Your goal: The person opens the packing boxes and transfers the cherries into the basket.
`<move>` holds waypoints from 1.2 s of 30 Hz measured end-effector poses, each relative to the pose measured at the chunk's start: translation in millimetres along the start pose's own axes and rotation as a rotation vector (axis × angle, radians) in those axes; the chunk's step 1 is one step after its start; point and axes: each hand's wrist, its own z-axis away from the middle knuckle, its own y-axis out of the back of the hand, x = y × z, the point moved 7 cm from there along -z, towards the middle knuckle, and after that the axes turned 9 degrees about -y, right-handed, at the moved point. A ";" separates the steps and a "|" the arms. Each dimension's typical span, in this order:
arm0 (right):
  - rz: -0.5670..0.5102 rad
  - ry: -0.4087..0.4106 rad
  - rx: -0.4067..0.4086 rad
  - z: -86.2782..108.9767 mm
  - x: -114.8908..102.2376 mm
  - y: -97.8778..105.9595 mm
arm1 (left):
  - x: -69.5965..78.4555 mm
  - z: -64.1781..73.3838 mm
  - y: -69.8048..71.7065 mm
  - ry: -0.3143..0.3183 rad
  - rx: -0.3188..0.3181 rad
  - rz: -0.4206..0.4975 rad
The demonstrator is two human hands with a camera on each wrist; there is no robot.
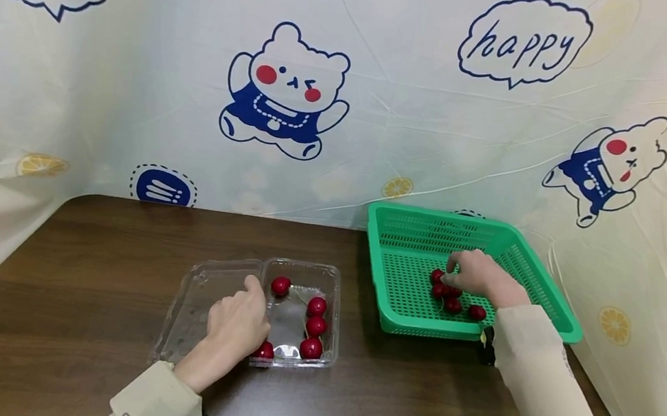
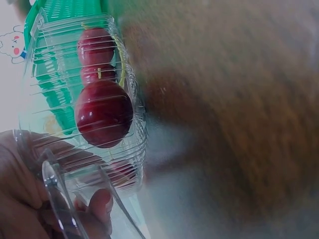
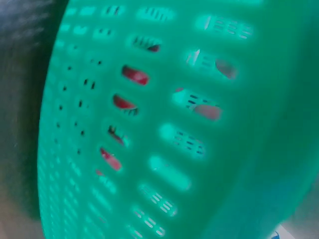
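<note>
My left hand [image 1: 238, 321] lies across the hinge side of a clear plastic clamshell box [image 1: 335, 336], its thumb and fingers gripping the wall between lid and base. Several dark red cherries [image 1: 311, 348] with thin stems sit in the base; the left wrist view shows some cherries [image 2: 104, 114] through the ribbed side. Over at the right, my right hand [image 1: 478, 274] reaches down into a green plastic basket [image 1: 381, 304]. Its thumb and index fingertips are at a cherry [image 1: 437, 276]; whether they pinch it is unclear. Other cherries [image 1: 453, 305] lie just below the hand.
The box's open lid [image 1: 198, 288] lies flat to the left on the brown wooden table [image 1: 81, 274]. A printed curtain [image 1: 384, 103] hangs behind and along the sides. In the right wrist view the basket's perforated wall [image 3: 149, 124] covers most of the hand.
</note>
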 end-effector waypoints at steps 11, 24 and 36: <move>-0.056 0.033 0.041 0.7 -11.6 8.3 | -0.3 0.4 -1.1 -0.005 0.001 -0.011; -0.068 0.135 0.102 1.9 -51.6 29.6 | -2.6 0.1 -2.6 0.004 -0.003 -0.006; -0.048 0.188 0.134 3.8 -84.4 41.4 | -0.7 1.2 -0.1 0.021 0.028 0.037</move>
